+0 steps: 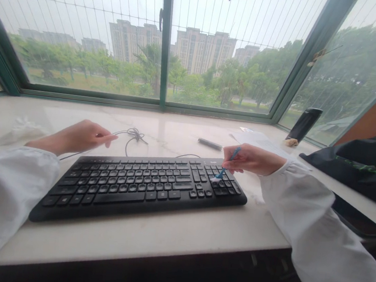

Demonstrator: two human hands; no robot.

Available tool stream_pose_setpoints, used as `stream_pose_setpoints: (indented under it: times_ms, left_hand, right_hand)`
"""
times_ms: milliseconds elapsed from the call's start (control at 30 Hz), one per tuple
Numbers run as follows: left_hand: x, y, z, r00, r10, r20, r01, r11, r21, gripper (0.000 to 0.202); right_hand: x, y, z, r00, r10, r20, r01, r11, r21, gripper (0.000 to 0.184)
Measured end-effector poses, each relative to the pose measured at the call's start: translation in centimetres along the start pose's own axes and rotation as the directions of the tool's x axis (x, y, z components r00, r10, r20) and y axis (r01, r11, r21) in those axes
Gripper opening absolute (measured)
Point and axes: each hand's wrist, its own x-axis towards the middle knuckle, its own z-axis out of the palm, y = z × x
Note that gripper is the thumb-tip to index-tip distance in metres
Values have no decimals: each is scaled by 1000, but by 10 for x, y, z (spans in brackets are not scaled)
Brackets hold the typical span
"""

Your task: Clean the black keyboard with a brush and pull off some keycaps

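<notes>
A black full-size keyboard (128, 184) lies at a slant on the white stone ledge. My right hand (249, 159) is closed in a pinch around a blue-handled brush (222, 172), just above the number pad. The brush is tilted, and its white bristles touch the keys there. My left hand (80, 137) hovers past the keyboard's upper left edge, fingers curled. A thin grey cable (135, 134) runs to its fingertips and comes out again below the hand; the grip on it is partly hidden. Part of the cable is bundled in loops behind the keyboard.
Behind the keyboard lies a dark pen-like stick (210, 144), with papers (259, 140) to its right. A black cylinder (304, 124) leans near the window corner. A black bag (371, 159) and a dark flat object (357, 216) are at right. Crumpled white material (23, 130) sits at left.
</notes>
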Motion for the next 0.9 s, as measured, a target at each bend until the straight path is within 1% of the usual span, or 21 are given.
stream_pose_setpoints:
  times_ms: [300, 433, 533, 633, 733, 800, 900]
  left_hand:
    - [0, 2, 0, 1000, -11, 2, 11, 1000, 13, 51]
    - [0, 1, 0, 1000, -17, 8, 17, 1000, 5, 51]
    - [0, 2, 0, 1000, -8, 15, 7, 1000, 15, 52]
    - [-1, 3, -1, 1000, 7, 8, -7, 1000, 4, 52]
    - [-1, 3, 0, 1000, 17, 5, -16, 1000, -12, 52]
    - [-1, 3, 1, 1000, 16, 3, -16, 1000, -21, 52]
    - [-1, 2, 2, 1000, 7, -3, -7, 999, -33, 53]
  right_hand:
    - [-14, 6, -18, 998, 41, 56, -35, 994, -104, 38]
    - [-19, 6, -23, 997, 58, 59, -51, 992, -112, 39]
    - [-20, 4, -24, 999, 44, 31, -41, 996, -83, 39]
    - [-16, 1, -20, 996, -26, -83, 24, 999, -30, 38]
    - [-4, 1, -9, 974, -81, -212, 86, 996, 15, 36]
    - [5, 3, 1, 970, -103, -220, 117, 992, 51, 36]
    - [15, 10, 11, 979, -110, -172, 126, 988, 86, 37]
